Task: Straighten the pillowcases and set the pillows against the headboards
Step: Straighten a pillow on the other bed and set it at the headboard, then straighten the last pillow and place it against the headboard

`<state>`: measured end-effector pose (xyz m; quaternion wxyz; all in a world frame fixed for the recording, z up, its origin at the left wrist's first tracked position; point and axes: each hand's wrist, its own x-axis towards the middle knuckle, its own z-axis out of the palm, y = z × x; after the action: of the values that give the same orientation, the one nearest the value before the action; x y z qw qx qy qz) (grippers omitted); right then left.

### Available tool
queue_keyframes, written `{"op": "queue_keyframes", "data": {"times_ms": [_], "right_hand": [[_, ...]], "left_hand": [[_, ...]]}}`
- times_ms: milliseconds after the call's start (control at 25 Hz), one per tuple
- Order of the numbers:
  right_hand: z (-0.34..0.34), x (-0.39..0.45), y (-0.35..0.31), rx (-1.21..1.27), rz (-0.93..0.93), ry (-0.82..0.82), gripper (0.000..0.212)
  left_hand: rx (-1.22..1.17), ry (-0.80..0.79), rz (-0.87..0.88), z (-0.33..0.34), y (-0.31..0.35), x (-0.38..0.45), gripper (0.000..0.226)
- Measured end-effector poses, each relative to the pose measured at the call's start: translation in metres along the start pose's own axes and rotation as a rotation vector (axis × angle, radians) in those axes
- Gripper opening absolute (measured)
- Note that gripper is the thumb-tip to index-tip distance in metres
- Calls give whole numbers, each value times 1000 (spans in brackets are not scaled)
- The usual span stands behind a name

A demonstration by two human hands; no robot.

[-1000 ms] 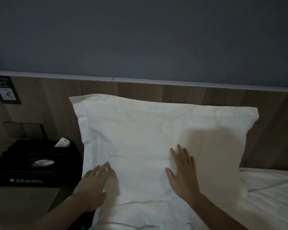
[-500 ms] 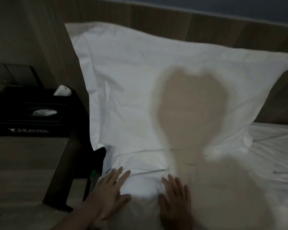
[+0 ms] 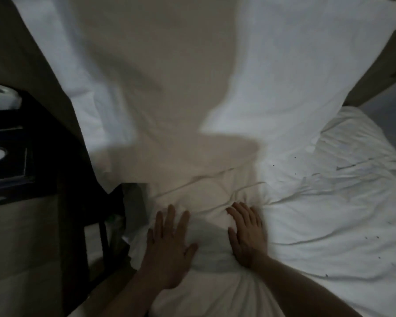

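View dropped closer; both hands, L & R, still flat, fingers straight, pressing bedding below pillow

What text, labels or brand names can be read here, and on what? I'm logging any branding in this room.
None can be read in the head view.
The black tissue box on the dark bedside table shows no lettering from this angle.
The white pillow, the white rumpled bed sheet and the wooden headboard carry no print.
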<state>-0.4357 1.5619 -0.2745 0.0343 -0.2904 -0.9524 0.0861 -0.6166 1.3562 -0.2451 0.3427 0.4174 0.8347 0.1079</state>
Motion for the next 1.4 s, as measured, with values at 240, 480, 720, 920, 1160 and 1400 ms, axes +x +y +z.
{"op": "queue_keyframes", "data": {"times_ms": [240,480,720,920,1160,1400], "right_hand": [[-57,3,-65,157,378,-293,75],[-209,-55,-178,784,571,-196,48],[-374,-173,-271,1097,724,-1,39],[-463,-271,-341,1212,871,170,35],[-505,-388,-421,1270,1037,261,32],[-512,-517,-473,1284,1178,445,30]], "left_hand": [[155,-381,24,-77,1,-20,83],[-71,-289,24,-212,18,-146,55],[-319,-170,121,-306,37,-306,29],[-452,-190,249,-327,76,-397,29],[-379,-283,528,-321,94,-480,31],[-226,-437,684,-280,116,-556,34]]}}
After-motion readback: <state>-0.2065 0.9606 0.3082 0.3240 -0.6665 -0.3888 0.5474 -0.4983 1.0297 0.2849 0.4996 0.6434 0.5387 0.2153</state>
